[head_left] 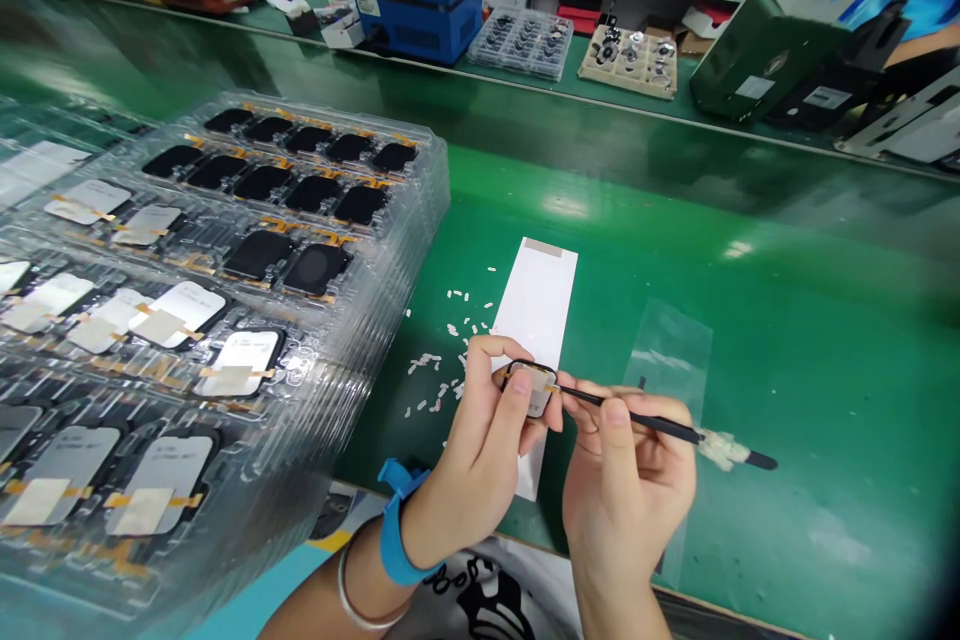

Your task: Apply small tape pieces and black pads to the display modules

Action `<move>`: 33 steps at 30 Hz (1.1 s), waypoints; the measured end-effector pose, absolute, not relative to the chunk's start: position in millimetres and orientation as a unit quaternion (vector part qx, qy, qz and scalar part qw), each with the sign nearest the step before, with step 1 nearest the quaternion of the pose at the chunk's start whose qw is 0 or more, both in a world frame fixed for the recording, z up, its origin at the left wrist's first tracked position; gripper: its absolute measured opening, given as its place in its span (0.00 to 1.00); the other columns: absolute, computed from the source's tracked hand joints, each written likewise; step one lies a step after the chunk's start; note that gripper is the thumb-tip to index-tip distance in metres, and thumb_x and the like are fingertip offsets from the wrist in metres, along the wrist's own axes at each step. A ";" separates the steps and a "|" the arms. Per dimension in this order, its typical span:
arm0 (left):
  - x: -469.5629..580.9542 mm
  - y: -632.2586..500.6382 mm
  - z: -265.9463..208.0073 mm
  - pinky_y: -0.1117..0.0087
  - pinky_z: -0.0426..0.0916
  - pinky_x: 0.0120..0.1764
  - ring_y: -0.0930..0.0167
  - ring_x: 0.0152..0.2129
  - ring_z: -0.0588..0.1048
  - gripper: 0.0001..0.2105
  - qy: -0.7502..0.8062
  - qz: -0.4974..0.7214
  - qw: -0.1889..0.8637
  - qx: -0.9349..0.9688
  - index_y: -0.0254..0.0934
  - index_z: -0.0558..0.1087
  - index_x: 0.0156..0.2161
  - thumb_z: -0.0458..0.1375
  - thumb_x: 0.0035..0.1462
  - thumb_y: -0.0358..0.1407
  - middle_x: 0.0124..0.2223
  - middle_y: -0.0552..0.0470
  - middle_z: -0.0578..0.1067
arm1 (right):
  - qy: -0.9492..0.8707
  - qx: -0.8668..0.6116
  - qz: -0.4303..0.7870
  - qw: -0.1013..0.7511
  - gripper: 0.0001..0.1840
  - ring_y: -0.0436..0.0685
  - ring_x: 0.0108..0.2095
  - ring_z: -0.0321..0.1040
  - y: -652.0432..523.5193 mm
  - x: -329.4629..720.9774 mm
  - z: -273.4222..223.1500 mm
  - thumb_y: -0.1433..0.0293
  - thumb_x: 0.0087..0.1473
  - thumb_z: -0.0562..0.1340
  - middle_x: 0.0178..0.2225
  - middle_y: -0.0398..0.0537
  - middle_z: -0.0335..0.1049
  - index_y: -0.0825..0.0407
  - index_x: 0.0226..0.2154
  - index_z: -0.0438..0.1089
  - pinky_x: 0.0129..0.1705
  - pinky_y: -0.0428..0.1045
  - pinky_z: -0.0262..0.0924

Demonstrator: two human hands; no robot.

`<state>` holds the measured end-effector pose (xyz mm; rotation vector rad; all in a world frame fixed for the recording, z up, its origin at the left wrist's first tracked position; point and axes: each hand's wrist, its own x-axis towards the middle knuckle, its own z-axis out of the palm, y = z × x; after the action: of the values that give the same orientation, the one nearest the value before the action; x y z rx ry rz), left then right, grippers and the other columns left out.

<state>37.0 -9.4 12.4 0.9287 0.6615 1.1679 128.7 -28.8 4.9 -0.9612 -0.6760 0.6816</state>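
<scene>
My left hand pinches a small display module with a black rim and a pale back, thumb across that back. A blue wrist strap circles the left wrist. Between the fingers of my right hand are slim black tweezers, wrapped near the rear end in something whitish. Their tip meets the edge of the module, beside a small orange tab. Beneath both hands lies a white paper strip, and many tiny white pieces are scattered to its left.
A tall stack of clear plastic trays holding several display modules stands at the left. A clear plastic bag lies right of the strip. On the raised back shelf are a blue box, parts trays and a green box.
</scene>
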 end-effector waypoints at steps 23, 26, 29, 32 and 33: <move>41.4 -19.3 18.7 0.71 0.57 0.25 0.72 0.21 0.67 0.08 0.356 0.239 0.537 0.727 0.40 0.61 0.40 0.43 0.71 0.36 0.28 0.56 0.69 | -0.400 -0.620 0.304 0.603 0.19 0.59 0.28 0.79 -38.1 285.4 0.5 0.59 0.52 0.72 0.29 0.46 0.76 0.52 0.36 0.65 0.30 0.49 0.76; 58.2 -20.8 17.6 0.69 0.57 0.24 0.71 0.21 0.68 0.08 0.336 0.197 0.479 0.787 0.39 0.63 0.41 0.43 0.71 0.34 0.30 0.54 0.71 | -0.401 -0.612 0.340 0.592 0.22 0.58 0.27 0.79 -30.4 289.8 -10.3 0.56 0.49 0.73 0.29 0.46 0.76 0.52 0.35 0.65 0.31 0.50 0.77; 69.2 -21.6 11.9 0.69 0.61 0.25 0.69 0.24 0.71 0.06 0.326 0.185 0.445 0.813 0.39 0.63 0.43 0.45 0.71 0.33 0.32 0.52 0.73 | -0.399 -0.606 0.351 0.592 0.23 0.57 0.28 0.79 -22.5 282.4 -15.6 0.54 0.49 0.72 0.30 0.46 0.76 0.52 0.34 0.65 0.31 0.49 0.77; 71.2 -21.6 6.9 0.68 0.65 0.27 0.67 0.28 0.74 0.05 0.326 0.174 0.427 0.826 0.39 0.63 0.45 0.46 0.70 0.32 0.36 0.51 0.75 | -0.395 -0.600 0.359 0.595 0.22 0.55 0.27 0.79 -18.2 277.1 -17.1 0.55 0.49 0.72 0.29 0.44 0.76 0.51 0.34 0.65 0.30 0.47 0.76; 70.9 -21.4 5.9 0.68 0.67 0.29 0.66 0.29 0.75 0.05 0.327 0.172 0.424 0.827 0.39 0.63 0.46 0.46 0.70 0.32 0.37 0.50 0.75 | -0.393 -0.600 0.360 0.597 0.21 0.55 0.27 0.78 -17.7 276.5 -17.2 0.56 0.49 0.72 0.29 0.44 0.76 0.51 0.34 0.65 0.29 0.46 0.75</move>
<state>70.9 -21.4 5.9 2.0693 0.8183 0.4306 276.5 -17.7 -17.2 -1.3924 -0.9123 0.8347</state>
